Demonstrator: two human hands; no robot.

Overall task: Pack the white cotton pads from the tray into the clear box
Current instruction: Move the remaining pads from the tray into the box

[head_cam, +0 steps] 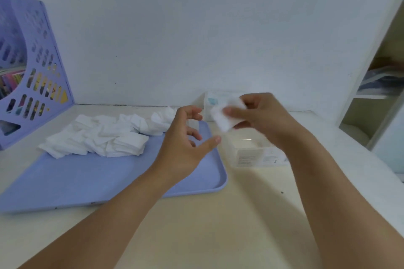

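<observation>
A heap of white cotton pads [98, 135] lies across the far half of the lilac tray [65, 181]. The clear box [255, 153] with a printed label stands on the table just right of the tray, partly hidden behind my right wrist. My right hand [264, 118] hovers above the box and pinches a small stack of cotton pads [227, 116] between thumb and fingers. My left hand [185, 142] floats over the tray's right edge, fingers spread and curled, holding nothing. The box's raised lid [213, 102] shows behind the held pads.
A lilac perforated file holder [32, 76] with colourful books stands at the far left against the white wall. A white shelf unit [376, 98] rises at the right. The pale table [207, 236] stretches toward me beneath my forearms.
</observation>
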